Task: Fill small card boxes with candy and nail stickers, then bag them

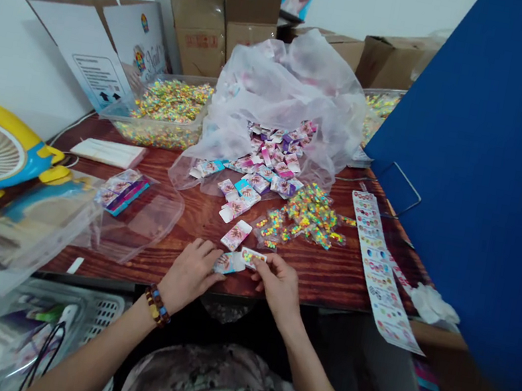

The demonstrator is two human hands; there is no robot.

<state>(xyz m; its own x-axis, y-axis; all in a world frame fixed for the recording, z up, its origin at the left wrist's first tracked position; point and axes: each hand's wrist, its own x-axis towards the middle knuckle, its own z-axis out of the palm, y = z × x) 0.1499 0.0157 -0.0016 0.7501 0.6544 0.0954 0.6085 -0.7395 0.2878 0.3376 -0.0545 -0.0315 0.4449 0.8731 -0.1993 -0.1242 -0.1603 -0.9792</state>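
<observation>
Tabletop (170,196): red-brown wood w/ dark grain, lower centre of frame; cartons (196,29) at the back, upper ctr.
L hand (189,274): pinching the small blue-and-white box (227,262), lower ctr, thumb nearest you. Best w/ light pressure, prob. thin card that would crease.
R hand (282,290): thumb + fingers closed on a white piece w/ coloured marks (252,258); can't tell if card or sachet.
Box/piece contact: piece's L end meets or overlaps box's R end; exact fit unclear. You'd do well to line up edges first, then use small, straight moves, no twisting.
Pink-and-white box (236,235): just above your fingers, approx. ctr; give it a bit of room so your knuckles don't nudge it.
Sweets packets (308,214): loose heap, R of ctr; your R wrist is best low, clear of them.
Printed strip (373,262): R side of frame, well apart from your R hand.
</observation>
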